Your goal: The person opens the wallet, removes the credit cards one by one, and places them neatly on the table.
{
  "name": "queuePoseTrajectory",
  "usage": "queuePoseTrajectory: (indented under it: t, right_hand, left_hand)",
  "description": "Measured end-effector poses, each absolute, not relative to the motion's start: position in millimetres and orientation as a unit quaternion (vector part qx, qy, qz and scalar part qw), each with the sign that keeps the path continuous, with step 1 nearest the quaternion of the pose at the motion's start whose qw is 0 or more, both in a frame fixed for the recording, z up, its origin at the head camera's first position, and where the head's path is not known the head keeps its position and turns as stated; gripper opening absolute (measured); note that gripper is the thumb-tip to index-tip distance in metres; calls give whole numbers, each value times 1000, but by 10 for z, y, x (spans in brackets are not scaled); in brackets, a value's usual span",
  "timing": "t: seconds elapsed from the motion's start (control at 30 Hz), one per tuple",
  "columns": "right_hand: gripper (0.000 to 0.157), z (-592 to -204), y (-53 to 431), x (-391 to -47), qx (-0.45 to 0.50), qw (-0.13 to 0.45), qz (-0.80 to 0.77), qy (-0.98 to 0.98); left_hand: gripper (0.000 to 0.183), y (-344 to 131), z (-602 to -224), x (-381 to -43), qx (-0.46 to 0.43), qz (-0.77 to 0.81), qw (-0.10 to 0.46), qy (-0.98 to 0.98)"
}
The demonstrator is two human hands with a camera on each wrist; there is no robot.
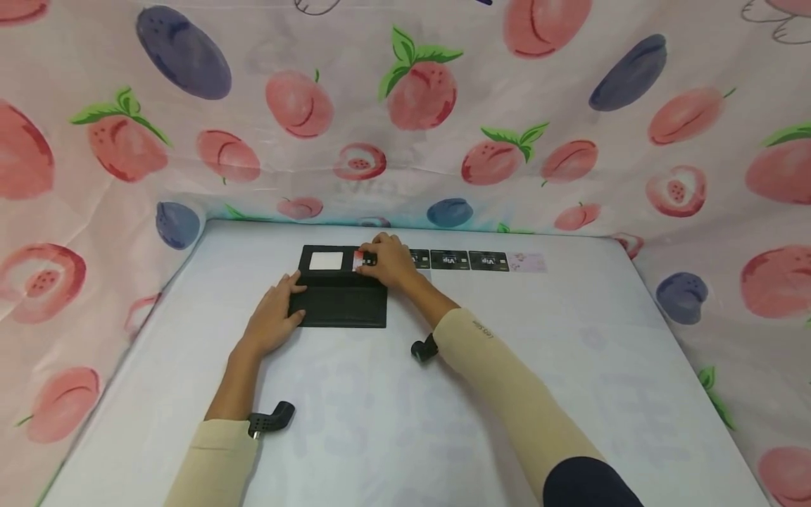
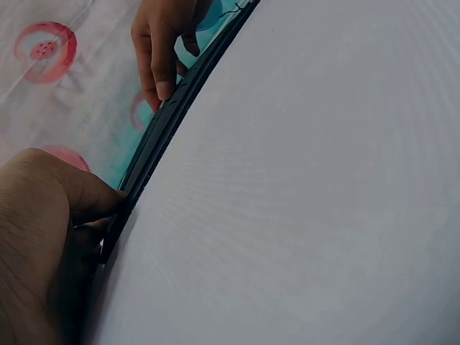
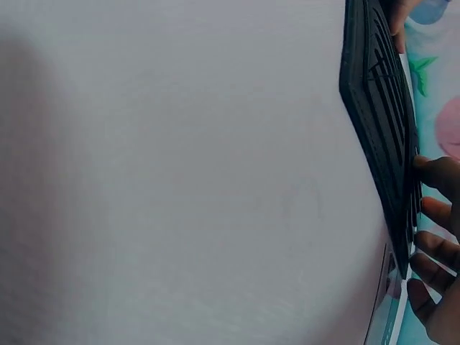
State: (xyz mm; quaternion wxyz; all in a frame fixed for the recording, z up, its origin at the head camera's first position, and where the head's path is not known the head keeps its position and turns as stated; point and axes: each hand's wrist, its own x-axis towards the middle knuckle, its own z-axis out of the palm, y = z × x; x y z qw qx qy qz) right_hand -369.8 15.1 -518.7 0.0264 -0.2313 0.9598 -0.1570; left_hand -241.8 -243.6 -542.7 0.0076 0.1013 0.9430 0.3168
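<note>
As the black wallet (image 1: 342, 308) lies unfolded near the far edge of the white surface (image 1: 355, 415), my left hand (image 1: 272, 317) grips its left side, thumb and fingers bent at the edge with little gap between them. My right hand (image 1: 391, 262) pinches a card (image 1: 359, 259) at the right of the wallet's upper panel, fingers curled over it; how deep the card sits, I cannot tell. On that panel's left half shows a white rectangle (image 1: 326, 260). Just right of my hand, a row of black VIP cards (image 1: 450, 260) runs along the surface to a pale pink card (image 1: 527, 263), the nearest partly hidden by my hand. Beige sleeves (image 1: 218, 454) cover my forearms, a small black device (image 1: 272, 419) at each wrist. Beyond rises a cloth (image 1: 248, 70) printed with pink and blue fruit.
</note>
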Motion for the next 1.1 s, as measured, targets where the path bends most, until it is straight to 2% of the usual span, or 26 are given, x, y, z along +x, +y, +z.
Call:
queuePoseTrajectory:
  t: [0.33, 0.8, 1.1]
  right_hand:
    - [62, -5187, 135, -3692, -228, 15, -152, 962]
    - [58, -5150, 108, -3720, -260, 10, -89, 961]
    - [57, -5160, 135, -3721, -270, 8, -82, 959]
  left_hand:
    - [61, -2435, -5422, -2426, 101, 315, 8, 944]
    - [57, -2443, -5420, -2419, 96, 319, 4, 943]
    - [63, -2422, -5412, -2420, 95, 316, 6, 944]
